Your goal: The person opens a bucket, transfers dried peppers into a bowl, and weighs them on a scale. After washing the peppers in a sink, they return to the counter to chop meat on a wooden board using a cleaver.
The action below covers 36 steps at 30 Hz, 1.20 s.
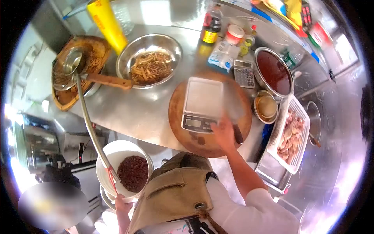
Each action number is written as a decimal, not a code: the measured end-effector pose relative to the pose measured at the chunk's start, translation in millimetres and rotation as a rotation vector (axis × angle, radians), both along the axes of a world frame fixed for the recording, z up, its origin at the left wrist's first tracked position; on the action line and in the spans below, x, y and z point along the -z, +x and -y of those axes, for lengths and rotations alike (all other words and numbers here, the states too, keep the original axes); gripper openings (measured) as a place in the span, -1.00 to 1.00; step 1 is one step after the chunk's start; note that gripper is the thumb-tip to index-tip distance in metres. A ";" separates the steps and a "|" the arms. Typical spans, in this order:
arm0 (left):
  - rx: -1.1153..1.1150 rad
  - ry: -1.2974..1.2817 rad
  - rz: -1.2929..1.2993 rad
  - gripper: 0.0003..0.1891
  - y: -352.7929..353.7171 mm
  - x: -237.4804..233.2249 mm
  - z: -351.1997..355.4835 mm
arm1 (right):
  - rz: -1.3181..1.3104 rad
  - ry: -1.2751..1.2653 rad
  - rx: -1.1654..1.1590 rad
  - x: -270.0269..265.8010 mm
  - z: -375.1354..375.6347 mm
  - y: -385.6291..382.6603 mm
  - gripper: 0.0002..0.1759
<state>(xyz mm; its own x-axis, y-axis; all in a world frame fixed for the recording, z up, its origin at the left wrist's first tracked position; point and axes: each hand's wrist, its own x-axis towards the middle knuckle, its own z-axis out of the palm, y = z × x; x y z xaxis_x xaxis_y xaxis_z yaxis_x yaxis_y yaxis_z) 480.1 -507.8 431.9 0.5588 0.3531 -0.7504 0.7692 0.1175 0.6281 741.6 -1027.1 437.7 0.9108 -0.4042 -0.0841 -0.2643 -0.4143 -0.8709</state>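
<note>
In the head view, my right hand (pixel 223 130) is partly open, with its fingers at the buttons of the scale (pixel 203 102), which lies on the round wooden board (pixel 180 137). My left hand (pixel 123 203) is beside the rim of the white bucket (pixel 104 163); I cannot tell if it grips.

The person over there wears a tan apron (pixel 171 191) with a creased seam (pixel 165 187), a round eyelet (pixel 200 205) and a brown cord (pixel 212 222). Under it I can see a white shirt (pixel 237 206) whose short sleeve (pixel 259 199) leaves the forearm bare. Lower down there's a white patch (pixel 171 227) with pink, greenish and black markings, too blurred for me to read
</note>
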 end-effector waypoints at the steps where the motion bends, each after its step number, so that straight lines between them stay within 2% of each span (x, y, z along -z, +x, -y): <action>1: -0.078 -0.104 0.000 -0.62 -10.3 16.8 -9.2 | 0.010 0.055 0.021 -7.6 -0.7 -7.2 -0.36; 2: -0.158 -0.204 -0.004 -0.62 -12.7 23.2 -10.5 | 0.019 0.110 0.042 -13.9 -4.2 -13.5 -0.41; 4: 0.760 0.387 -0.030 -0.61 17.4 -38.4 20.6 | 0.216 -0.092 -0.164 -14.8 -16.5 -28.1 -0.54; 5: 0.332 0.141 -0.041 -0.61 13.1 -31.0 22.9 | 0.316 -0.190 -0.260 -16.3 -22.9 -36.0 -0.60; 7: -0.516 -0.341 -0.050 -0.59 8.3 -2.5 27.4 | 0.155 -0.058 -0.462 -33.2 -48.9 -52.6 -0.72; 9: -0.549 -0.330 -0.112 -0.59 -4.4 10.9 22.5 | -0.223 -0.062 -0.814 -32.5 -61.5 -61.8 -0.68; 12: -0.602 -0.314 -0.166 -0.59 -22.5 16.8 26.3 | -0.346 0.024 -1.076 -10.6 -74.1 -67.5 -0.57; 13: -0.622 -0.311 -0.166 -0.59 -27.1 21.2 30.0 | -0.388 0.032 -1.082 -9.2 -73.8 -65.7 -0.55; 15: -0.325 -0.232 -0.047 -0.59 -110.3 106.1 -17.0 | -0.470 0.051 -1.093 -14.7 -73.0 -60.2 -0.50; 16: 0.009 -0.014 -0.086 -0.58 -134.3 125.3 -26.3 | -0.522 0.030 -1.107 -24.3 -72.9 -53.5 -0.50; 18: -0.744 -0.349 0.036 -0.56 -51.7 15.8 59.9 | -0.462 0.029 -1.155 -17.1 -67.2 -48.0 -0.50; 19: -0.651 -0.366 0.017 -0.56 -41.7 13.1 64.1 | -0.433 0.030 -1.200 -10.6 -66.6 -44.9 -0.50; 20: -0.586 -0.368 0.005 -0.56 -52.6 13.9 64.1 | -0.390 -0.078 -1.278 3.0 -63.3 -40.1 -0.53; 21: -0.418 -0.238 -0.011 -0.57 -63.6 14.1 62.7 | -0.331 -0.161 -1.388 5.4 -68.6 -33.2 -0.57; 22: -0.071 0.041 -0.037 -0.59 -77.0 20.4 63.4 | -0.357 -0.130 -1.395 1.4 -69.5 -28.5 -0.62; 23: 0.177 0.297 -0.074 -0.60 -87.1 22.0 62.0 | -0.388 -0.105 -1.400 -18.9 -75.5 -15.5 -0.68; 25: 0.305 0.536 -0.172 -0.62 -107.0 27.9 67.7 | -0.225 0.227 -1.338 -16.5 -87.1 -9.3 -0.63; 26: -0.082 0.337 -0.208 -0.63 -81.7 -3.3 87.9 | -0.126 0.147 -1.461 -19.1 -96.8 -8.6 -0.58; 28: -0.437 0.151 -0.196 -0.66 -41.6 -48.8 108.9 | 0.123 -0.030 -1.640 -23.2 -118.4 8.2 -0.46; 30: -0.432 0.183 -0.323 -0.70 -25.6 -81.9 127.8 | 0.059 0.100 -1.787 -36.4 -147.9 1.9 -0.44; 31: -0.593 0.142 -0.311 -0.71 -28.7 -81.5 131.5 | 0.022 0.160 -1.852 -43.1 -167.6 -4.7 -0.43; 33: -0.559 0.142 -0.341 -0.72 -10.6 -113.8 143.6 | 0.022 0.198 -2.070 -37.5 -210.3 -22.1 -0.40; 35: -0.497 0.156 -0.291 -0.75 -12.9 -123.5 146.2 | -0.113 0.015 -2.304 -10.8 -262.5 -39.4 -0.32; 36: -0.481 0.139 -0.277 -0.75 -9.8 -125.3 144.1 | -0.200 -0.196 -2.366 8.5 -287.3 -45.5 -0.28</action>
<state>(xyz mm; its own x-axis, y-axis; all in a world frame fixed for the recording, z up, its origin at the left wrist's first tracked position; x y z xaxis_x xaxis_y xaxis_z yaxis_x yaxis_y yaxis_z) 470.3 -652.0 557.3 0.0999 0.6247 -0.7745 0.7874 0.4262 0.4454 696.1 -739.8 429.2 -0.3623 0.8830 -0.2984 0.5494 -0.0563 -0.8337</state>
